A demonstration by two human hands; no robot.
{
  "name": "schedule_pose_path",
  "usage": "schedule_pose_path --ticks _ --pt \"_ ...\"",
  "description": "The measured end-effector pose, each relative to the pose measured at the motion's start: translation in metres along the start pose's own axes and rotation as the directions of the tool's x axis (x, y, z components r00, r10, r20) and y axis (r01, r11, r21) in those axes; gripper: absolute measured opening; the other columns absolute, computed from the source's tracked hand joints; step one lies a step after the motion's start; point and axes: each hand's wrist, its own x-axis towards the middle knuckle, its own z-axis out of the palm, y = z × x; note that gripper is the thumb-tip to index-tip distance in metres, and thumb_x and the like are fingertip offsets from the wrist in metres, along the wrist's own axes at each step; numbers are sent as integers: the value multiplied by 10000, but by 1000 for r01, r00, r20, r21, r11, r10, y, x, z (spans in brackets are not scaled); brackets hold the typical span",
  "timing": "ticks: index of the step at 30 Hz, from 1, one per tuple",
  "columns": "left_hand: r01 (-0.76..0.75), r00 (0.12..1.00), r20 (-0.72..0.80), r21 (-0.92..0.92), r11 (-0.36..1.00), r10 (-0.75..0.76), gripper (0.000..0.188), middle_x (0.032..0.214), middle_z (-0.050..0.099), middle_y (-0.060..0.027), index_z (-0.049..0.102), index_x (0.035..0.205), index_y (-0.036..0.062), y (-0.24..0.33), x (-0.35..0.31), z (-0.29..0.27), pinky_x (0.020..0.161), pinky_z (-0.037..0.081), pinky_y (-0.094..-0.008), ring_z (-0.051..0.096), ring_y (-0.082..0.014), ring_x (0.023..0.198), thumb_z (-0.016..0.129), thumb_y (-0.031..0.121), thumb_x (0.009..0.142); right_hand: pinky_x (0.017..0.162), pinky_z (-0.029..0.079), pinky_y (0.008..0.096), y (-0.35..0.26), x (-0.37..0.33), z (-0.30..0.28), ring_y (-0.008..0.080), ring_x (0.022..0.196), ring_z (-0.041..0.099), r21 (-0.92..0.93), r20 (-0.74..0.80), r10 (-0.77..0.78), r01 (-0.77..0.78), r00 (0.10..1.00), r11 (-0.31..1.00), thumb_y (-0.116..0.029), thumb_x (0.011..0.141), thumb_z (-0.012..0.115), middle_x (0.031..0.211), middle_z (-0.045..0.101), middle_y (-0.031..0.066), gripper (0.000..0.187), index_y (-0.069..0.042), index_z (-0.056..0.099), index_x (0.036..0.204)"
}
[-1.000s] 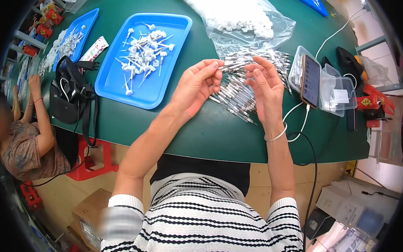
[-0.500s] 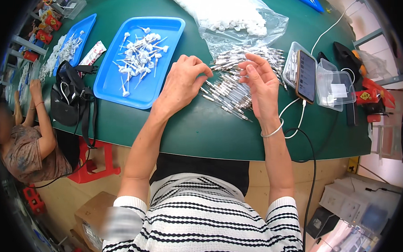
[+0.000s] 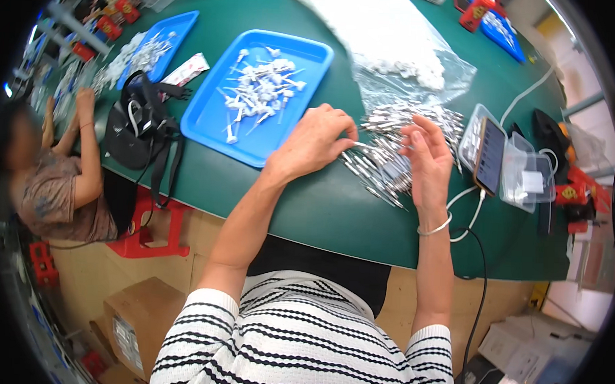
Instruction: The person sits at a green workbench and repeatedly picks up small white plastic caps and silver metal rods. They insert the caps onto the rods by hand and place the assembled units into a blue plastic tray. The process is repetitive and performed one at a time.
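My left hand (image 3: 319, 144) is above the table between the blue tray and a heap of thin sticks (image 3: 376, 169). Its thumb and index finger pinch a small, thin whitish stick (image 3: 359, 144) at the heap's left edge. Over the heap's right part is my right hand (image 3: 428, 159), its fingers curled and the thumb near the fingertips. Whatever it may hold is too small to make out. The sticks are slim, with clear and metallic parts. In the blue tray (image 3: 195, 124) lies a loose pile of white-headed pieces on thin stems (image 3: 264, 89).
Behind the heap lies a clear plastic bag (image 3: 410, 63) of white pieces. A phone (image 3: 489, 158) leans on a clear box at right, beside another clear box (image 3: 528, 186) and white cables. A black bag (image 3: 137, 135) lies at left. Another person (image 3: 64, 183) sits farther left.
The view has shifted, so the table's things appear farther right and lower. My right fingers are more curled. A whitish stick now shows at my left fingertips.
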Motion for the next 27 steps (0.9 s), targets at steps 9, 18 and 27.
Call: schedule_pose_path --ticks 9,18,27 --pt "168 965 -108 -451 876 -240 178 763 651 -61 605 994 15 8 7 -1 712 475 -271 627 -126 769 630 60 824 675 451 218 4 -3 6 96 847 574 -110 107 85 -73 991 991 -83 872 632 971 638 71 421 10 499 1260" --pt "278 956 193 -840 466 -222 243 872 682 -66 536 1121 -3 28 12 15 778 475 -243 641 -116 868 587 91 903 654 468 205 9 -6 3 63 734 557 12 199 13 -16 980 1000 -71 879 638 895 646 39 178 3 646 1040" --pt "84 982 -147 -201 976 -115 159 855 688 -139 677 978 34 4 89 20 698 517 -298 677 -215 791 608 47 835 649 510 239 -46 28 -46 95 689 596 58 -136 -226 236 965 970 -143 928 593 829 645 65 144 -8 568 973"
